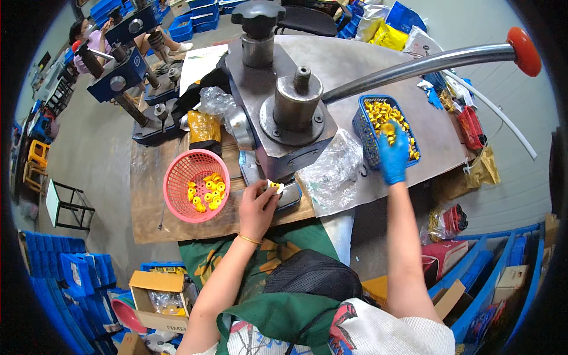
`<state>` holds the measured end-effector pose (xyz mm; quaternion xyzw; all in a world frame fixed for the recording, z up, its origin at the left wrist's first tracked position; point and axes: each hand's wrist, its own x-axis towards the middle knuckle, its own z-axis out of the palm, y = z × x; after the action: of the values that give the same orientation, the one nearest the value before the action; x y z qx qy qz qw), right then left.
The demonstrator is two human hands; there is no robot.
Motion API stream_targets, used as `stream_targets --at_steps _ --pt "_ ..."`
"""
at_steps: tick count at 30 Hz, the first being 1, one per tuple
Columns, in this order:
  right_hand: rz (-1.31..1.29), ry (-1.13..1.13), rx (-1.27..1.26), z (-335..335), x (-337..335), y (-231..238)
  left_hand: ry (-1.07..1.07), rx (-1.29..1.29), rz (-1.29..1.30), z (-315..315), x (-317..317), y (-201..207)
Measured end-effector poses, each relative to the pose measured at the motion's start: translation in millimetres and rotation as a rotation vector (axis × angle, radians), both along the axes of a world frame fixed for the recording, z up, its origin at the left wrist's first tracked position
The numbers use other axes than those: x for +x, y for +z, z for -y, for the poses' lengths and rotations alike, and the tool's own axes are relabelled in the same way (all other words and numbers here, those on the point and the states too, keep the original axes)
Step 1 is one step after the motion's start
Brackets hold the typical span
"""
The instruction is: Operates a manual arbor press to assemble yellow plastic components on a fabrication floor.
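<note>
Bare and bent at the fingers, my left hand [257, 208] pinches a small white-and-yellow part [276, 187] at the base of a hand press [284, 127], under its heavy metal head. My right hand [394, 157], in a blue glove, reaches over a blue basket [368, 146] full of small yellow parts [380, 112]. At its fingertips is a small yellow piece [387, 128], partly covered by the glove. Left of the press stands a pink basket [173, 198] with several yellow round parts [214, 188] in it.
The press's lever [426, 65], ending in a red knob [524, 52], stretches above the blue basket. Clear plastic film [334, 171] lies between press and basket. A second press [127, 77] stands at the left. A seated person [97, 44] is at the far left.
</note>
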<state>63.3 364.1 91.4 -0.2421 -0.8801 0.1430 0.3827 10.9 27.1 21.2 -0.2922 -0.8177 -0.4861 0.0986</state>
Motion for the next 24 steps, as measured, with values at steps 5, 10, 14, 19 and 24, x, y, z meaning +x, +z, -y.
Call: stream_targets --at_steps 5,10,14,19,24 --pt "-0.018 0.013 0.058 -53 10 6 -0.007 0.057 0.013 8 6 18" --pt "0.535 0.74 -0.087 56 -27 -15 0.003 0.154 0.034 19 -4 44" --pt "0.777 0.539 0.141 42 -21 -38 0.033 0.142 0.004 43 -10 63" --pt "1.011 0.436 0.166 37 -9 -53 0.184 0.182 0.03 76 -28 57" --pt "0.835 0.5 0.212 33 -6 -65 0.213 0.133 0.166 103 -57 57"
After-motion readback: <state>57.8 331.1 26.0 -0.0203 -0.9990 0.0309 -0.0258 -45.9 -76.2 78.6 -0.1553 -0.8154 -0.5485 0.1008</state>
